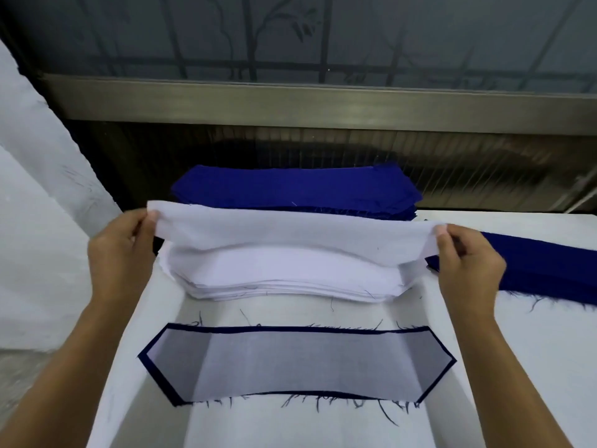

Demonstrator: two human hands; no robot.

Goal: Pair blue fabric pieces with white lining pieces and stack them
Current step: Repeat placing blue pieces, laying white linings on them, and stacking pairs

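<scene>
— Head view: where's the lining?
— One white lining piece hangs above the white stack; left hand and right hand pinch its ends in their fingers.
— Blue?
— Blue stack behind; paired piece nearest on the bench.

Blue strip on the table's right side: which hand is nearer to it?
Right. The right hand pinches the lining's end just beside the strip's left end; the left hand holds the far end, across the white stack.

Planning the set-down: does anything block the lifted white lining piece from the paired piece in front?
Nothing visible. The left hand and right hand pinch the white lining piece above the white stack; only bare table and loose threads lie before the paired piece.
</scene>
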